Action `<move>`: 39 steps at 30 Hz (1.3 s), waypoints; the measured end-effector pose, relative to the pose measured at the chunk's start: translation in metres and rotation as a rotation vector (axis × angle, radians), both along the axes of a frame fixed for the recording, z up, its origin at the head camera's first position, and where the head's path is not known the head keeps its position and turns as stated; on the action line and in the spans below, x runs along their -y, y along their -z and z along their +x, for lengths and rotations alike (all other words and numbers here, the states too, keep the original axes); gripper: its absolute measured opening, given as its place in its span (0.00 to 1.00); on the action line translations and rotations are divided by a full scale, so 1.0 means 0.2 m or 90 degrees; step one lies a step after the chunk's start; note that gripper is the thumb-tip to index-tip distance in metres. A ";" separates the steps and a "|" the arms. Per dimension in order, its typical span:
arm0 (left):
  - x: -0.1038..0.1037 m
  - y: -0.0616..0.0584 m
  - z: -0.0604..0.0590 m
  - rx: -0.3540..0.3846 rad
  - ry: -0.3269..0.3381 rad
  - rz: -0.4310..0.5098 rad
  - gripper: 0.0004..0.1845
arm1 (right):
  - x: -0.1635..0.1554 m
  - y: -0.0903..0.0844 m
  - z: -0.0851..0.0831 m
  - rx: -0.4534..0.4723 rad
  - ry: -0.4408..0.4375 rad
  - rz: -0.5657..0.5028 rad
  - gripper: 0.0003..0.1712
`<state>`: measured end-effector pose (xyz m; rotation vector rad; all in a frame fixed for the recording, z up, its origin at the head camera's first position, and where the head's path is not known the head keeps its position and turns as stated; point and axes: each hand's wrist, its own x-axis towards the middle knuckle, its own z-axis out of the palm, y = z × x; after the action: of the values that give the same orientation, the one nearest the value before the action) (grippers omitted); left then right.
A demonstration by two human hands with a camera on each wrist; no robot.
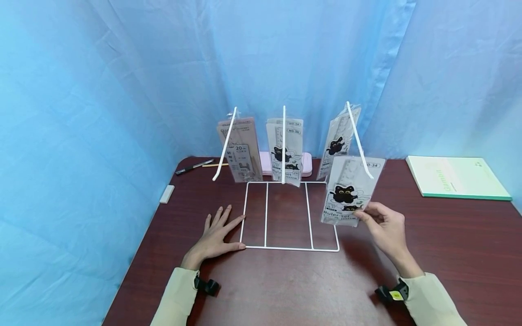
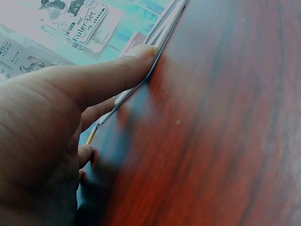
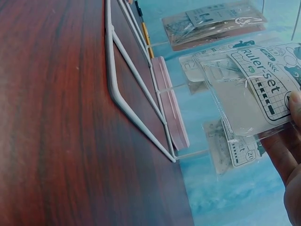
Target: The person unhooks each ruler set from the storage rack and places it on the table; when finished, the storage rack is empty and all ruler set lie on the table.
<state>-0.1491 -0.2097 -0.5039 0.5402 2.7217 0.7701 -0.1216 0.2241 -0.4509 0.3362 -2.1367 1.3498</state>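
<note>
A white wire rack (image 1: 291,248) stands on the table, its prongs slanting forward above the base. My left hand (image 1: 214,237) lies spread at its left side, thumb and index fingertip on the base wire. My right hand (image 1: 385,231) pinches the lower right corner of a clear-wrapped ruler set (image 1: 344,192) printed with a black cat. Its top overlaps the tip of the right prong; in the right wrist view, thumb and fingers grip the pack's edge (image 3: 254,94). Behind it, another ruler set (image 1: 335,146) hangs on that prong. More ruler sets (image 1: 292,145) hang in the middle, pinkish packs (image 1: 246,136) at left.
A pink case (image 1: 307,165) lies behind the rack base. To the left are a black pen (image 1: 193,167), a yellow pencil (image 1: 216,165) and a white eraser (image 1: 166,194) at the table edge. A pale green notebook (image 1: 456,176) lies at the far right, before a blue curtain (image 1: 448,90).
</note>
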 end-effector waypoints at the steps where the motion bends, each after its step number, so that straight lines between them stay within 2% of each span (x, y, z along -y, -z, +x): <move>1: 0.00 0.00 0.00 -0.002 0.001 0.000 0.46 | 0.00 0.00 0.00 0.000 0.002 0.007 0.11; 8: 0.00 0.00 0.00 -0.011 0.002 0.007 0.46 | 0.01 -0.01 0.04 -0.008 -0.008 0.008 0.13; 16: 0.00 0.00 0.00 0.007 0.005 -0.006 0.45 | 0.01 -0.02 0.07 -0.015 -0.013 0.013 0.15; 29: 0.00 -0.01 0.00 0.007 0.005 0.003 0.45 | 0.01 -0.02 0.13 -0.025 -0.014 0.028 0.17; 36: 0.00 -0.01 0.00 0.000 0.000 0.004 0.46 | 0.00 -0.02 0.16 -0.023 -0.026 0.014 0.10; 39: 0.00 -0.01 0.00 0.002 -0.003 0.006 0.46 | 0.00 -0.02 0.18 -0.020 -0.027 0.017 0.10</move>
<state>-0.1481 -0.2093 -0.5025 0.5335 2.7186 0.7849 -0.0861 0.2242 -0.4461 0.4123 -2.1339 1.3323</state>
